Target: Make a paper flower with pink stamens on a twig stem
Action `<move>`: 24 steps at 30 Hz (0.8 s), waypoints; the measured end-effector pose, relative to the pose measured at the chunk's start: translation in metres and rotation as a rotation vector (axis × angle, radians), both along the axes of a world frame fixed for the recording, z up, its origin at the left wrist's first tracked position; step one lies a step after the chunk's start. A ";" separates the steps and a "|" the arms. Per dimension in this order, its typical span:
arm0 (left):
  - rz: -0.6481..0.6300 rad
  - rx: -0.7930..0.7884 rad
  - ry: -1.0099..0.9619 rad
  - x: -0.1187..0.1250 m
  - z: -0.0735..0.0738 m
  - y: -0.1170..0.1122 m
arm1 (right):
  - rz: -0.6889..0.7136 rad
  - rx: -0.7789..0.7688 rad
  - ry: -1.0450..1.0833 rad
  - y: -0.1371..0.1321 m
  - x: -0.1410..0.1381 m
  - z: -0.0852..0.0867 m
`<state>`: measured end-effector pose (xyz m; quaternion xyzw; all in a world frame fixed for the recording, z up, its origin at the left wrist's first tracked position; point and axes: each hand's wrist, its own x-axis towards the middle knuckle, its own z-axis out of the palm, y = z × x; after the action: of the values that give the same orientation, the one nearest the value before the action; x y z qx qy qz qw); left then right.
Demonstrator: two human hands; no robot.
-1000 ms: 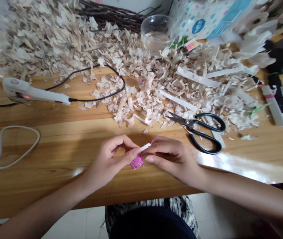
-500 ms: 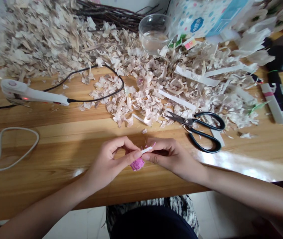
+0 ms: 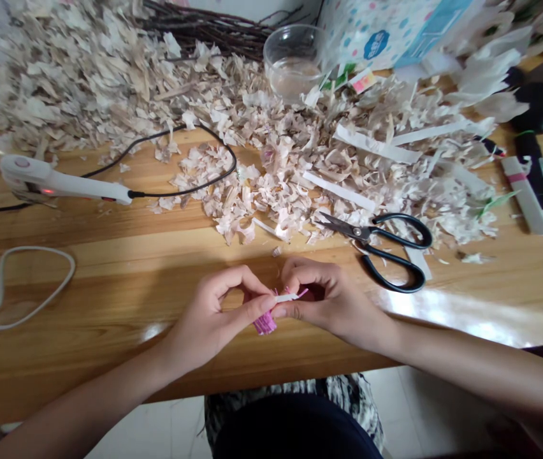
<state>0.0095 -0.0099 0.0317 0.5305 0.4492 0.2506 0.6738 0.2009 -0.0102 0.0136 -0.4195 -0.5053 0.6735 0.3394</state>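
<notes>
Over the near part of the table, my left hand (image 3: 233,303) pinches a small pink fringed piece (image 3: 265,323) that looks like crepe paper, between thumb and forefinger. A narrow white strip (image 3: 285,298) sticks out of that pinch to the right, with thin pink threads at its end. Around the strip, my right hand (image 3: 326,296) has its thumb and fingertips bent; its thumb touches the piece from below. The fingers' exact contact with the strip is partly hidden. Black-handled scissors (image 3: 360,234) lie slightly open beyond my right hand.
Dry, pale petal-like flakes (image 3: 85,83) cover the table's far side, with white paper strips (image 3: 341,191) among them. A white corded tool (image 3: 65,180) with a red light lies left. Behind stand a clear plastic cup (image 3: 295,64), dark twigs (image 3: 204,29) and a tissue pack (image 3: 371,32).
The pink piece and white strip have shifted slightly to the right, and the strip lies flatter. My right forefinger has lifted and curled a little away from the strip.
</notes>
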 end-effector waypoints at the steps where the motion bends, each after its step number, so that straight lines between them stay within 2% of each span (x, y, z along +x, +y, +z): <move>1: -0.001 0.004 0.002 0.000 0.000 0.000 | 0.003 -0.002 -0.010 0.000 0.000 0.000; 15: -0.003 -0.046 -0.039 0.000 -0.001 0.001 | 0.010 -0.039 -0.009 -0.001 0.000 -0.003; 21: -0.011 -0.003 -0.023 -0.001 -0.002 0.002 | -0.031 0.014 -0.013 0.001 0.002 0.005; 24: 0.035 0.009 0.015 0.000 -0.002 0.001 | -0.082 0.156 0.002 0.002 0.007 0.012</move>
<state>0.0092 -0.0092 0.0300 0.5274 0.4625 0.2603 0.6635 0.2083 -0.0085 0.0253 -0.4114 -0.5383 0.6179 0.3990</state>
